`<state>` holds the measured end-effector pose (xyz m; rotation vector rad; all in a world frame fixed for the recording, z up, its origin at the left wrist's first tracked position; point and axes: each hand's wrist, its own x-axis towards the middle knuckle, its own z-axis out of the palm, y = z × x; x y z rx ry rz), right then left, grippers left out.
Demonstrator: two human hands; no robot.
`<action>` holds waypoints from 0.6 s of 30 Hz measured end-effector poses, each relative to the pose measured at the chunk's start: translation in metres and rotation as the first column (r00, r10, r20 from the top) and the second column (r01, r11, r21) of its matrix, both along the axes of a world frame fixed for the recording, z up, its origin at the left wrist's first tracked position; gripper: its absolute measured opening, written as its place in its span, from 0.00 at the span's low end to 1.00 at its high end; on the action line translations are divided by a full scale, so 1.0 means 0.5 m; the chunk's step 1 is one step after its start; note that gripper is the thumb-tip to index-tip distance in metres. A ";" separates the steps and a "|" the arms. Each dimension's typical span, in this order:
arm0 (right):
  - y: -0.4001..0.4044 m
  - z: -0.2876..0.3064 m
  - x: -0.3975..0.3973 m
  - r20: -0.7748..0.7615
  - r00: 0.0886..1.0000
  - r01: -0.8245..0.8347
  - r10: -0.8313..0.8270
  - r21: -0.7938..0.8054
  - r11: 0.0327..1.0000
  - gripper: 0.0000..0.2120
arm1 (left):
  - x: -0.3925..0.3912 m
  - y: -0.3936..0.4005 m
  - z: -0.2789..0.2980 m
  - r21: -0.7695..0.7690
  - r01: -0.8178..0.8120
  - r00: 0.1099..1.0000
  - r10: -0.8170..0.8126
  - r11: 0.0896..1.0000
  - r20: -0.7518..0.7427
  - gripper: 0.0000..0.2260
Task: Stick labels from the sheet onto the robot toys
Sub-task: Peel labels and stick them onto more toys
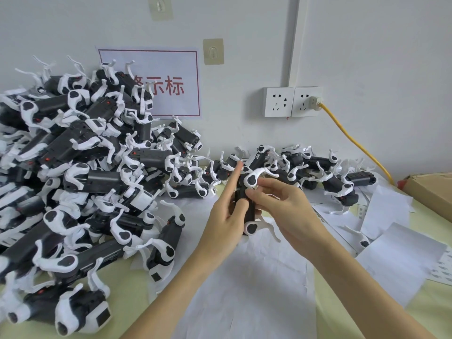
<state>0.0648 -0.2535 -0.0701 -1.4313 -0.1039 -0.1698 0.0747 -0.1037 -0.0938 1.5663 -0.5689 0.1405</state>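
Both hands work above the middle of the worktop (127,287), which has a pale yellow surface. A single robot toy (247,204), black body with white legs, is held upright between them, above loose white sheets of paper (249,277).

Left hand (226,216): grip closed around the left side of the toy's body, thumb laid across the black casing, index finger stretched straight up past the toy's upper leg.

Right hand (281,206): grip pinched, fingertips meeting at the upper part of the toy's body, just under the upper white leg joint. Whether a label sits between the fingertips cannot be told.

A large heap of robot toys (73,167) fills the left of the worktop and reaches up the wall. A lower row of toys (318,172) lies along the wall behind the hands.

A label sheet (442,267) with rows of small dark marks lies at the far right edge, partly under blank paper. A cardboard box (433,192) sits at the right.

On the wall: a red-framed sign (171,94), twin sockets (291,101), and a yellow cable (354,140) plugged into the right socket.
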 end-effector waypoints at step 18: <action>0.016 -0.002 -0.005 -0.067 0.982 -0.154 0.177 0.256 0.954 0.14 | 0.003 0.027 0.017 0.160 -0.053 0.996 0.041 0.986 0.075 0.30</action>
